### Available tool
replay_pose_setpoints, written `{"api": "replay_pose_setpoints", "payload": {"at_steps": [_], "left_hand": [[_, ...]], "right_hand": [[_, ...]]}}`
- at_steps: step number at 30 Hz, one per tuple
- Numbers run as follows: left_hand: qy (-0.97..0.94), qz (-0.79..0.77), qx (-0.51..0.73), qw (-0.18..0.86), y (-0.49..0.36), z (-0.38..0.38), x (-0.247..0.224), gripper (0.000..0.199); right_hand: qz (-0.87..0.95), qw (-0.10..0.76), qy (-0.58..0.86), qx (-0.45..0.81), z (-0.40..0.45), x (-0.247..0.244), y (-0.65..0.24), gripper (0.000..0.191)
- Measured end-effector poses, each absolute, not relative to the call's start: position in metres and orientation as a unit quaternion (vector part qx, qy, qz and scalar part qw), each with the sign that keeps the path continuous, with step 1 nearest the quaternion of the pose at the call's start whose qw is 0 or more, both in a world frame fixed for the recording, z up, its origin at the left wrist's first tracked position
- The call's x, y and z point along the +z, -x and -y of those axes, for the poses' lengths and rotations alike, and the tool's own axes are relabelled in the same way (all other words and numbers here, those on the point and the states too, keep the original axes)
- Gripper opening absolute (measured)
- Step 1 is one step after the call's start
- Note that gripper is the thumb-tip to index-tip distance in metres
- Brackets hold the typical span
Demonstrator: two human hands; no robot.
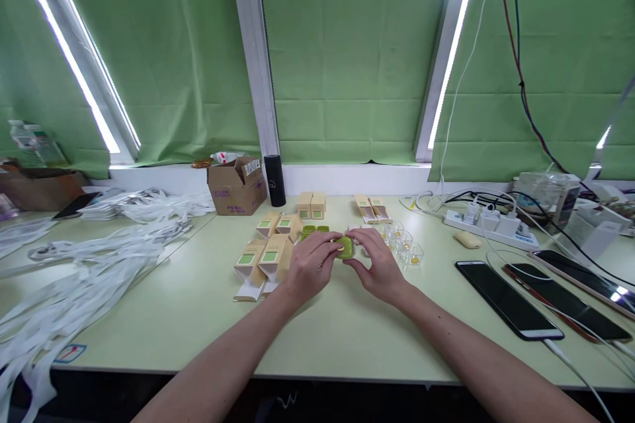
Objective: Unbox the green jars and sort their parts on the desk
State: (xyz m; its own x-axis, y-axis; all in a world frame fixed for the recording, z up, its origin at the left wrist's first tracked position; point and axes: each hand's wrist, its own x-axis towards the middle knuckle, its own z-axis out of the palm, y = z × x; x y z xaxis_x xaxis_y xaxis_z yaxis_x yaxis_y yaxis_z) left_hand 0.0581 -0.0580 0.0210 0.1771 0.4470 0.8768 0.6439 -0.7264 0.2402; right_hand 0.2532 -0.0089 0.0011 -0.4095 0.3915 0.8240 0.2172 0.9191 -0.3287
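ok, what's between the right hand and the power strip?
Head view: a cluster of small clear cups right beside the right hand, then a pale rounded block just on the near side of the power strip.

Counter: pale surface. Directly on it: beige cartons, clear cups, partly hidden green items (apparently cases), cardboard box, black cylinder, power strip, phones, white ribbons.
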Motion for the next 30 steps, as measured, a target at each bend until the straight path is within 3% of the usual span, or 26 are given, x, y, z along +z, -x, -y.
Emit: {"api": "replay_pose_setpoints", "payload": {"at_steps": [7,18,26,30], "left_hand": [[0.695,0.401,-0.597,0.015,-0.061,0.059,0.022,0.014],[0.439,0.398,-0.721,-0.358,-0.042,0.027,0.019,0.041],[0.383,0.379,-0.709,-0.454,-0.039,0.022,0.011,0.025],[0.365,0.377,-0.71,-0.47,-0.038,0.021,0.011,0.016]], "right_hand": [[0.817,0.512,0.235,0.121,-0.001,-0.006,-0.255,0.044],[0.777,0.545,0.268,0.162,-0.001,0.004,-0.259,0.04],[0.762,0.548,0.275,0.209,-0.012,0.037,-0.29,0.054],[0.8,0.484,0.29,0.204,-0.023,0.055,-0.32,0.028]]}}
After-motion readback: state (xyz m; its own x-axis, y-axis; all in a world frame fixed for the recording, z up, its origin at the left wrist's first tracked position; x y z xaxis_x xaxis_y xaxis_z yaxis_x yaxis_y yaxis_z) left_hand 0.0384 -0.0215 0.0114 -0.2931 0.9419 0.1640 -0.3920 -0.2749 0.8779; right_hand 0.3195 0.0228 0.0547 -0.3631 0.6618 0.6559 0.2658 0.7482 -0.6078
